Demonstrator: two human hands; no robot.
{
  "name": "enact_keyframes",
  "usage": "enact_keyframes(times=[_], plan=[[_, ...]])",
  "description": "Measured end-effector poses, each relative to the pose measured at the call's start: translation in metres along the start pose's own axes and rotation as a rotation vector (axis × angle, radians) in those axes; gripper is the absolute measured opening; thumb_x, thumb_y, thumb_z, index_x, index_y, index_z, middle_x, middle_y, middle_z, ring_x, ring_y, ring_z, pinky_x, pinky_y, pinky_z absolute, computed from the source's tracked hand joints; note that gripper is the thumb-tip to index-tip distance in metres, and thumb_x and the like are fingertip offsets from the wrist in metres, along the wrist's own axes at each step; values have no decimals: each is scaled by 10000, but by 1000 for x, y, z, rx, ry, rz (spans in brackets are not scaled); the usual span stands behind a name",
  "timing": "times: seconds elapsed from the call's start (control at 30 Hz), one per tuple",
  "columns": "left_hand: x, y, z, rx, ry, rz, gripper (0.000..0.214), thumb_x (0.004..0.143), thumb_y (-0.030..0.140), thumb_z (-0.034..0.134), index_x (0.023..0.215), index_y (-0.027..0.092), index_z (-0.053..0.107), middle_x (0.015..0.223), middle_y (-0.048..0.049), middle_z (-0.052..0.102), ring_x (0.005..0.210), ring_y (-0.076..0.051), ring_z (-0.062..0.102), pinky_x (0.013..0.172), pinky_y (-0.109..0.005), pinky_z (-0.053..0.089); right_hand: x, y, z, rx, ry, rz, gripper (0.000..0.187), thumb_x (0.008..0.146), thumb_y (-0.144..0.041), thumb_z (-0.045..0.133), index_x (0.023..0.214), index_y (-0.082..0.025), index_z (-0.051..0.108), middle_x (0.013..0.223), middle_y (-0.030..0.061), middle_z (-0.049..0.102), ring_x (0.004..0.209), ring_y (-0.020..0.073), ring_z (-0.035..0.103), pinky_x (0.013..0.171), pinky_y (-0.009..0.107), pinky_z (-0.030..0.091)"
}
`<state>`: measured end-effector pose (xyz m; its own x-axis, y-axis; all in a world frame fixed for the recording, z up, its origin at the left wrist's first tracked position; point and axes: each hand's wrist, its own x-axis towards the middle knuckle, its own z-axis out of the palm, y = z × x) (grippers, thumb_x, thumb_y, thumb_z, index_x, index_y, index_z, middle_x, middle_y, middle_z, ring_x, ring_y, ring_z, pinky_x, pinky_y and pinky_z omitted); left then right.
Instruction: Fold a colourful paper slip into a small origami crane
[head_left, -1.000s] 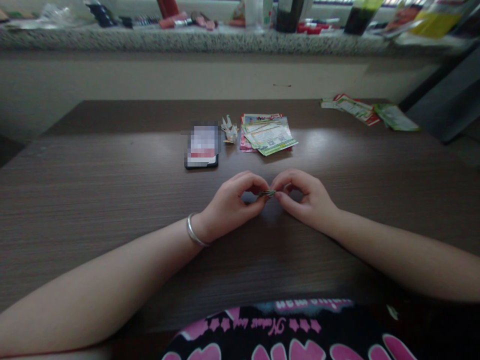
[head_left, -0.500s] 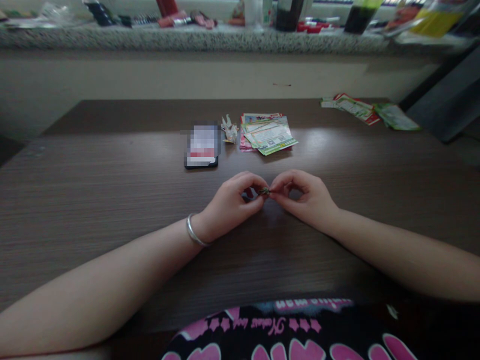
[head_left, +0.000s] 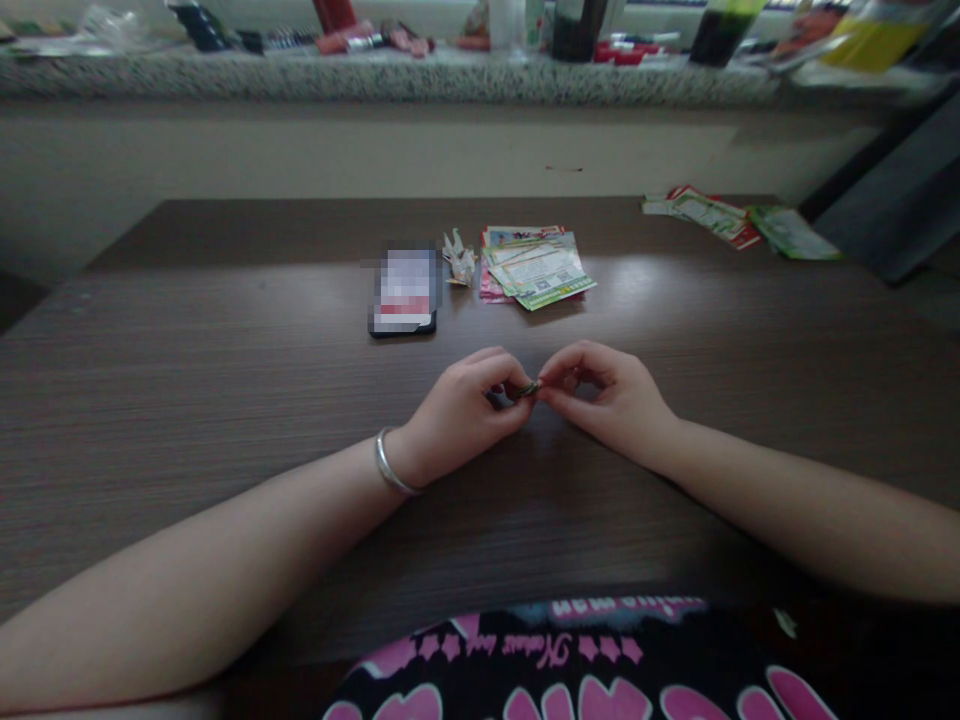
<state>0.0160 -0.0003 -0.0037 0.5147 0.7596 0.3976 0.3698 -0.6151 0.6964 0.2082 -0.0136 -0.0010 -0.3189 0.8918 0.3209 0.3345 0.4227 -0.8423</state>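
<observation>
Over the middle of the table, my left hand (head_left: 484, 397) pinches a small folded piece of paper (head_left: 528, 390), dark and greenish with layered edges. Most of it is hidden by the fingers. My right hand (head_left: 600, 385) has thumb and forefinger pressed together at the paper's right end. The fingertips of both hands almost meet there. A silver bangle (head_left: 390, 462) circles my left wrist. Beyond the hands lie a folded paper figure (head_left: 459, 260) with pointed tips and a stack of printed leaflets (head_left: 538, 270).
Left of the paper figure is a phone (head_left: 403, 292) with a blurred screen. More leaflets (head_left: 716, 217) lie at the table's far right corner. Bottles and small items crowd the stone window sill (head_left: 450, 80) behind the brown table (head_left: 187, 350).
The folded paper has tilted slightly between my fingertips, and my fingers have shifted a little. Both arms stay nearly where they were.
</observation>
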Motion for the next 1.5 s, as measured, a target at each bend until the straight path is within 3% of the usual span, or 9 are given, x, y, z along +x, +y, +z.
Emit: enact_keyframes(times=[0.17,0.3,0.4,0.67,0.87,1.27,1.5], plan=[[0,1,-1,-88,16,-32,18,797,147,615,790,162,610,782,-4,608,734,-104,561,682,-228,467,0,2,0,-38,-24,-55,126,778,-256,675,875,-198,618,848,18,620,720,119,575,617,248,500],[-1,0,2,-280,108,-159,110,814,225,649,884,173,582,854,-8,624,785,-109,611,706,-220,516,1,4,0,-89,-30,43,148,776,-281,674,889,-196,630,840,17,633,694,117,574,602,247,491],[-2,-1,4,-333,87,-182,133,812,239,657,891,173,574,877,-15,628,815,-117,622,747,-232,533,1,3,0,-134,-27,64,118,764,-277,680,841,-193,649,761,2,637,649,112,562,574,237,462],[0,0,0,-193,88,-161,124,831,279,650,877,165,639,835,-19,645,770,-116,596,697,-226,492,2,4,1,-140,-35,110,112,761,-287,680,797,-181,690,643,-18,611,558,94,508,519,225,393],[0,-1,-1,-240,48,-210,182,868,301,613,761,154,629,740,-6,667,705,-107,599,664,-215,464,5,4,0,-125,-128,179,116,770,-284,652,769,-175,694,567,-42,555,513,80,445,482,218,331],[2,-6,-1,-252,70,-273,204,895,265,538,738,152,601,711,5,619,687,-103,563,674,-214,442,6,5,0,-70,-173,280,133,768,-296,644,778,-165,668,630,-17,604,566,102,495,543,239,374],[3,-4,-3,-174,-62,-266,160,808,295,665,880,154,637,867,-11,670,820,-133,609,770,-245,462,7,12,-1,-19,-84,256,122,754,-294,657,773,-173,646,676,-10,622,630,120,530,607,257,407]])
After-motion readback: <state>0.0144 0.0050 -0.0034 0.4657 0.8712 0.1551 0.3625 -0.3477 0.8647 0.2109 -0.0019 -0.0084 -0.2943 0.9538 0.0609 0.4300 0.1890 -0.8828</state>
